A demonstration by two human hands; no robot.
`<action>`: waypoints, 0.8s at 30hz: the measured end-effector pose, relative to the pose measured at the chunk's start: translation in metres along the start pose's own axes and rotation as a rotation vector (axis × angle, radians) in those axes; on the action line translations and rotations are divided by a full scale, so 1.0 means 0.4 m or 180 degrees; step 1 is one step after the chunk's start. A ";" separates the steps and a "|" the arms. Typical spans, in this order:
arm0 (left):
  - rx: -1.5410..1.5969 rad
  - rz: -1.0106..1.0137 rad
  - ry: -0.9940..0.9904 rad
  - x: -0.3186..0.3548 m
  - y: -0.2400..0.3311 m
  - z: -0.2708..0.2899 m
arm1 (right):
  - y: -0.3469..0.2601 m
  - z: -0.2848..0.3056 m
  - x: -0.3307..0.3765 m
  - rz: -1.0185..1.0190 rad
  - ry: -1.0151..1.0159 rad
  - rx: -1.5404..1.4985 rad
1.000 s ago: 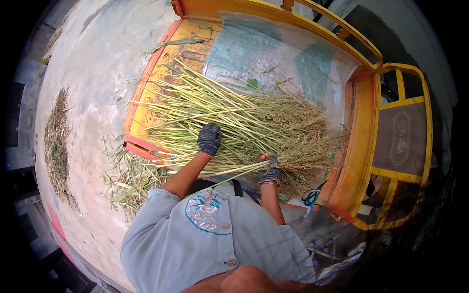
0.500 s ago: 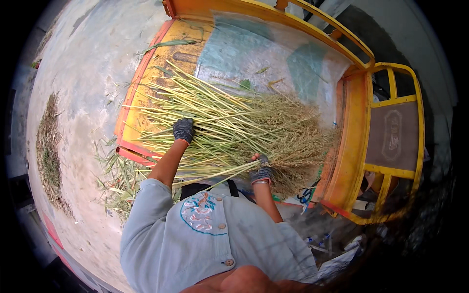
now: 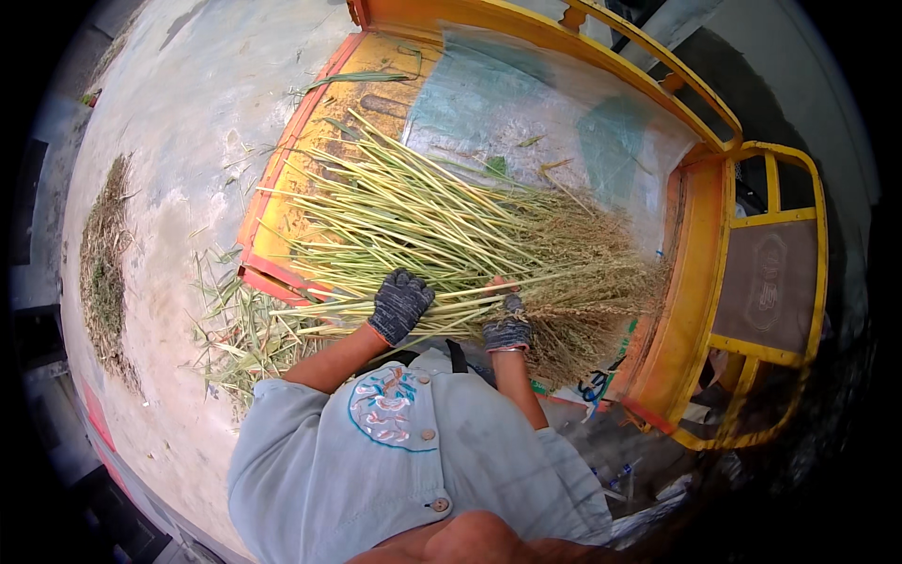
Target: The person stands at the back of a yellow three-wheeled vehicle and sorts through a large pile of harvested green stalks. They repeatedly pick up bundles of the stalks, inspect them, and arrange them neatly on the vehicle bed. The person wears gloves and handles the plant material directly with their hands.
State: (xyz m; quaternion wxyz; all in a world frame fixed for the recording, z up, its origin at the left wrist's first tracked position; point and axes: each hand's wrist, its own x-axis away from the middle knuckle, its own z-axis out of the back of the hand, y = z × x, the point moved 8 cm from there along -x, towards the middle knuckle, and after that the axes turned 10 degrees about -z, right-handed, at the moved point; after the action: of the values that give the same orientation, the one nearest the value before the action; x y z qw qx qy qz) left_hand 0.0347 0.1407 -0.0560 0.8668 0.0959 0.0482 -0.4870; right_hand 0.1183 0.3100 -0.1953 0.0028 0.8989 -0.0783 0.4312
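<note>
A broad pile of long green-yellow stalks (image 3: pixel 423 211) lies on the yellow cargo bed (image 3: pixel 310 169), cut ends to the left and brown, bushy seed heads (image 3: pixel 601 273) to the right. Both my hands wear dark grey knitted gloves. My left hand (image 3: pixel 401 305) is closed over stalks at the near side of the pile, its fingers curled and partly hidden. To its right, my right hand (image 3: pixel 507 326) grips a bunch of stalks just below the seed heads, thumb side uppermost. The bunch runs across between both hands, close to my body.
A pale, translucent plastic sheet (image 3: pixel 526 103) covers the far part of the bed. Yellow rails (image 3: pixel 658 70) and a yellow-framed seat back (image 3: pixel 766 282) border it. Stripped leaves (image 3: pixel 249 338) litter the ground at left, beyond them a strip of dry plant debris (image 3: pixel 105 273).
My left hand has come nearer and to the right, from the middle of the pile to the near stalks. My right hand keeps its grip. The view has shifted slightly.
</note>
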 end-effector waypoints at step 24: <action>0.0219 0.1960 -0.3639 0.876 -0.297 -0.105 | -0.138 0.037 -0.019 -0.0121 -0.0846 -0.0430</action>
State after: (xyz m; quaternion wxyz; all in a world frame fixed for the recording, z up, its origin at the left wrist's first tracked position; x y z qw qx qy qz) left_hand 0.1164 -0.2032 -0.1734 0.8521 -0.1413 -0.4661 -0.1917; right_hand 0.1331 0.3643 -0.2070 0.0610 0.9471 -0.0898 0.3020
